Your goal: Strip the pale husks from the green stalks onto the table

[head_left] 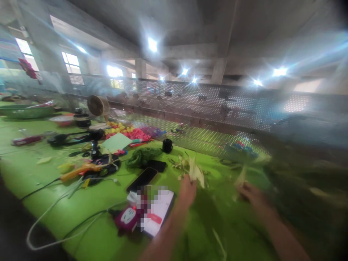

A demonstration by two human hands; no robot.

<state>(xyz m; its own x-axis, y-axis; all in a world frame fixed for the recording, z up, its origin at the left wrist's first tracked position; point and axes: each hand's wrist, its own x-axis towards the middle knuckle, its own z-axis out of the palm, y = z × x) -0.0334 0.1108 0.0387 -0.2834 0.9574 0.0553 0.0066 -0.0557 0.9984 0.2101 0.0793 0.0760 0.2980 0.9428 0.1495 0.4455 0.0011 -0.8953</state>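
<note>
Head | left hand [187,189]: pale leaf [195,169], long axis upright | right hand [247,190]: blurred leaf [241,175]

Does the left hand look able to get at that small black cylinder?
Probably yes: only some low leafy scraps seem to lie between the left hand and the black cylinder, though its fingers appear busy with a pale leaf.

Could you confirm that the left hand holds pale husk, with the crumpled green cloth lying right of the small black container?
One correction: the head view shows the green cloth left of the black container, not right. The left hand does hold pale husk.
</note>
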